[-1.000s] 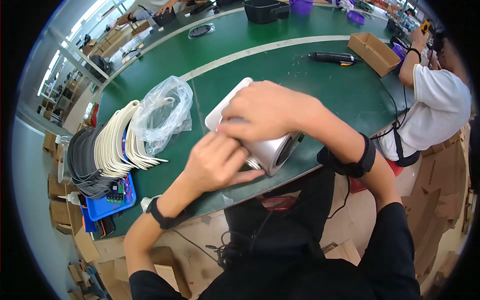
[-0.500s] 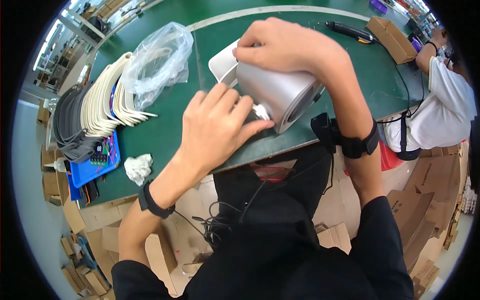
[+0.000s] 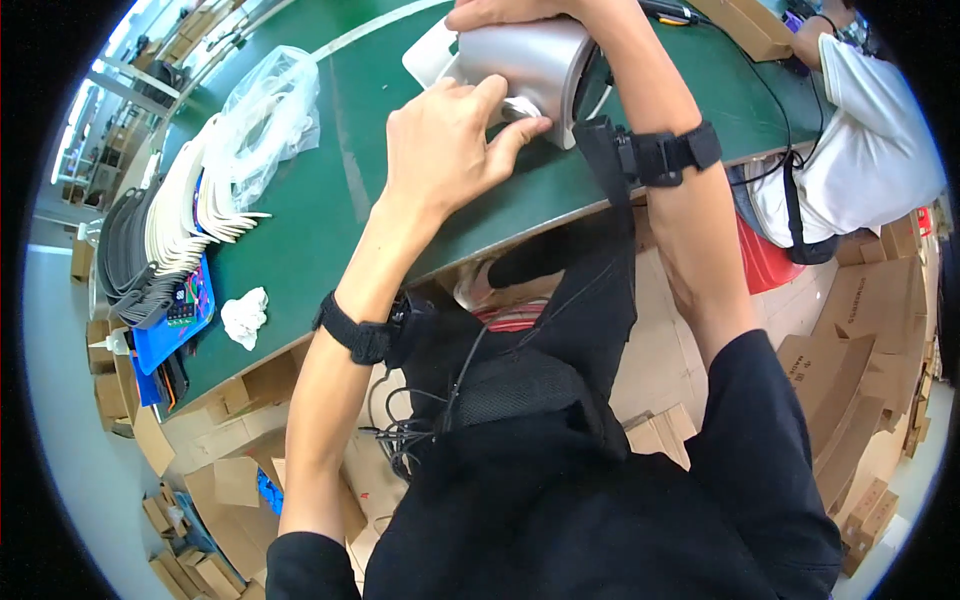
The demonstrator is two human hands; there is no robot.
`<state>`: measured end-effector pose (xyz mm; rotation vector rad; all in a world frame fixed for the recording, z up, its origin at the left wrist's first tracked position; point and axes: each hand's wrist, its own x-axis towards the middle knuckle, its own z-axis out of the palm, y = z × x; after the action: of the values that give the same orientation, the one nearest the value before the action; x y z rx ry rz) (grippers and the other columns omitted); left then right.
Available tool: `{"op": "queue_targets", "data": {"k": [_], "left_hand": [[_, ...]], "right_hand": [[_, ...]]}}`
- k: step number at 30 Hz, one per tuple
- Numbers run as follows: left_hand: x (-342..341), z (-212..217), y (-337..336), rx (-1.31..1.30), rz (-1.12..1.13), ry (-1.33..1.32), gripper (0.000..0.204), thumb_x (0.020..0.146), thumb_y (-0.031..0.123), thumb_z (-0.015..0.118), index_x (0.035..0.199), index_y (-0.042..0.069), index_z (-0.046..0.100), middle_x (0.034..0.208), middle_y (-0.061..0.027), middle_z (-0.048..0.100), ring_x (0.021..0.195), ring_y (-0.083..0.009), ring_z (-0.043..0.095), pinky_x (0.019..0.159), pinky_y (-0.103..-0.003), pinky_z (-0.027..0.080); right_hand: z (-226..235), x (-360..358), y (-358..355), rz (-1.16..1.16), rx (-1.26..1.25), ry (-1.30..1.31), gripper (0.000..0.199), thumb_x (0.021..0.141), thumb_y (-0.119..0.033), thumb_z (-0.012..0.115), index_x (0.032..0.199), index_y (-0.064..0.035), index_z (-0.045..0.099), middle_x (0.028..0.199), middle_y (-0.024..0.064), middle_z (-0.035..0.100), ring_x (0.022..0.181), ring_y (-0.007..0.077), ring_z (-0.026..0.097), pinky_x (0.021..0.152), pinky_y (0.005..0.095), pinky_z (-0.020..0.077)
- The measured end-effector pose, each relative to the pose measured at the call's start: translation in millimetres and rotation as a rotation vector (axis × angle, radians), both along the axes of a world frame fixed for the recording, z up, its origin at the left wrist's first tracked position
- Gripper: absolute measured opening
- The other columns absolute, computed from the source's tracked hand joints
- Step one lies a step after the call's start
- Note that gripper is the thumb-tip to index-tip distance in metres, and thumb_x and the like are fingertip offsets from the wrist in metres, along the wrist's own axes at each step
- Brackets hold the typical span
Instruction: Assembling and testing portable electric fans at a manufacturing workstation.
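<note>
Left hand (image 3: pixel 440 150) pinches the grey housing's (image 3: pixel 525 60) edge; right hand (image 3: pixel 510 12), seemingly clamped, grips its top.

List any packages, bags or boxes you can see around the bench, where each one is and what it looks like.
Plastic bag: clear, crumpled, on the green bench at upper left, white parts inside.
Flat carton: brown cardboard, far end of the bench, top right.
Folded cartons: brown, stacked on the floor at right.
Loose cartons: brown, on the floor at lower left.

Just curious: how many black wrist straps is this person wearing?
2: one black wrist strap on the left forearm, another black wrist strap on the right forearm, nearer the green table.
</note>
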<state>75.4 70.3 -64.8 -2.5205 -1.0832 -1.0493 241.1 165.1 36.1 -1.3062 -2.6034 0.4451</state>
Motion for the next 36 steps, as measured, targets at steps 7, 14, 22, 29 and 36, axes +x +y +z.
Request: {"op": "queue_targets", "data": {"k": [7, 14, 22, 29, 36], "left_hand": [[5, -9, -5, 0.109, 0.040, -0.041, 0.045, 0.084, 0.051, 0.076, 0.073, 0.011, 0.059, 0.060, -0.0083, 0.060, 0.062, -0.0266, 0.064, 0.050, -0.039, 0.047], [8, 4, -17, 0.009, 0.131, -0.070, 0.046, 0.081, 0.051, 0.078, 0.075, 0.008, 0.064, 0.065, -0.0110, 0.062, 0.066, -0.0281, 0.065, 0.054, -0.041, 0.049], [-21, 25, 14, -0.241, -0.132, 0.052, 0.041, 0.080, 0.043, 0.081, 0.085, 0.003, 0.072, 0.082, -0.0153, 0.070, 0.085, -0.0311, 0.069, 0.075, -0.042, 0.056], [-27, 44, 21, -0.449, -0.343, 0.034, 0.038, 0.078, 0.039, 0.082, 0.088, 0.004, 0.071, 0.093, -0.0108, 0.069, 0.095, -0.0294, 0.067, 0.076, -0.041, 0.055], [-26, 27, 25, -0.431, -0.243, 0.086, 0.040, 0.081, 0.038, 0.080, 0.085, 0.002, 0.065, 0.092, -0.0167, 0.063, 0.092, -0.0348, 0.063, 0.077, -0.044, 0.053]], "right_hand": [[2, 5, 6, 0.060, -0.027, 0.041, 0.044, 0.085, -0.043, 0.064, 0.096, -0.0017, 0.077, 0.082, 0.0143, 0.075, 0.072, 0.0233, 0.068, 0.069, 0.0363, 0.0548], [-1, 6, 16, 0.091, -0.080, 0.134, 0.037, 0.083, -0.036, 0.069, 0.093, -0.0023, 0.077, 0.079, 0.0139, 0.075, 0.070, 0.0207, 0.067, 0.069, 0.0367, 0.0549], [-19, 2, -5, 0.293, 0.060, 0.169, 0.044, 0.088, -0.041, 0.068, 0.098, 0.0009, 0.076, 0.094, 0.0202, 0.075, 0.082, 0.0306, 0.071, 0.076, 0.0398, 0.0559], [-7, 29, -69, 0.293, 0.425, -0.238, 0.089, 0.057, -0.035, 0.092, 0.132, -0.0076, 0.055, 0.135, 0.0186, 0.050, 0.127, 0.0372, 0.048, 0.107, 0.0529, 0.0377], [-8, 21, -58, 0.335, 0.361, -0.322, 0.083, 0.059, -0.035, 0.094, 0.126, -0.0061, 0.055, 0.139, 0.0211, 0.049, 0.132, 0.0401, 0.046, 0.110, 0.0546, 0.0375]]}}
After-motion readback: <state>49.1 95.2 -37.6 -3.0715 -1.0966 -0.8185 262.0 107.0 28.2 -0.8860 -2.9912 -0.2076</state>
